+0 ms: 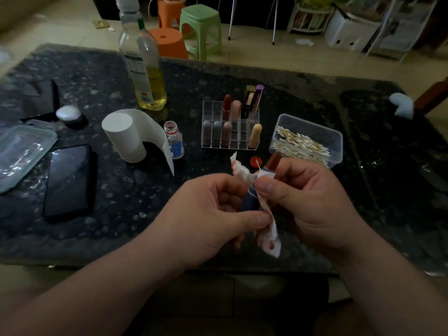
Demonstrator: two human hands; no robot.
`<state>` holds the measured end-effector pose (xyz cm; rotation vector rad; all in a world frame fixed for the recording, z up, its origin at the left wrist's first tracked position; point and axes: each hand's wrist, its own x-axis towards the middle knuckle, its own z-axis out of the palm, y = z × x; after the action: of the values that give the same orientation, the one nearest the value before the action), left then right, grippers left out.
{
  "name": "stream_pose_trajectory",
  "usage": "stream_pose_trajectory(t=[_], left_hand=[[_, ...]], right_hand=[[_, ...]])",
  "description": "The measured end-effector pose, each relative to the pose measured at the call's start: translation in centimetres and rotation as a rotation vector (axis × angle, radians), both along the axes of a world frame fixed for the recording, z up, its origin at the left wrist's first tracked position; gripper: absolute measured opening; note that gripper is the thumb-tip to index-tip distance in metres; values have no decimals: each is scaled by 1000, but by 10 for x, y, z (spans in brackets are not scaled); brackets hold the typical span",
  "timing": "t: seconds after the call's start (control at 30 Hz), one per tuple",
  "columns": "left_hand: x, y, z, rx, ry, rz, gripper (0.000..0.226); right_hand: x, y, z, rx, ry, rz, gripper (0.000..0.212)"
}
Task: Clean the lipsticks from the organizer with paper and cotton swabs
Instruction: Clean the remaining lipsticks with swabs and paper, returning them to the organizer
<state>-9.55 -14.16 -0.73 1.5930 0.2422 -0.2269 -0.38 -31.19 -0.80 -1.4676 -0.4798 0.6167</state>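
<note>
My left hand point(208, 212) grips a dark blue lipstick tube point(249, 202) near the table's front edge. My right hand point(308, 200) pinches a stained white paper point(269, 236) against the tube and also holds a cotton swab point(258, 164) and a reddish-brown lipstick cap point(274, 161). Behind the hands stands the clear organizer point(230, 124) with several lipsticks upright in it. A clear box of cotton swabs point(305, 141) sits to its right. The paper roll point(126, 137) stands to the left.
On the dark stone table point(121, 226): an oil bottle point(143, 69), a small open bottle point(174, 139), its red cap point(255, 161), a black phone point(68, 180), a clear lid point(21, 154) at the left. Stools stand beyond the far edge.
</note>
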Motion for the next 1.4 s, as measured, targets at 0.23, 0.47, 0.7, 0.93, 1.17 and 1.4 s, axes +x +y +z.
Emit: stream_pose_trajectory(t=[0.23, 0.47, 0.7, 0.93, 1.17, 1.4], left_hand=[[1, 1, 2, -446, 45, -38, 16], [2, -3, -1, -679, 87, -54, 20], [5, -10, -5, -708, 104, -27, 29], [7, -11, -7, -733, 129, -33, 36], [6, -14, -11, -490, -14, 107, 28], [6, -16, -8, -433, 27, 81, 61]], right_hand=[[0, 1, 5, 145, 165, -18, 24], [-4, 1, 13, 169, 209, -58, 16], [-3, 2, 6, 132, 13, -103, 9], [-4, 1, 7, 167, -15, -105, 6], [-5, 1, 9, 155, -88, -118, 6], [-7, 3, 8, 152, -78, -114, 7]])
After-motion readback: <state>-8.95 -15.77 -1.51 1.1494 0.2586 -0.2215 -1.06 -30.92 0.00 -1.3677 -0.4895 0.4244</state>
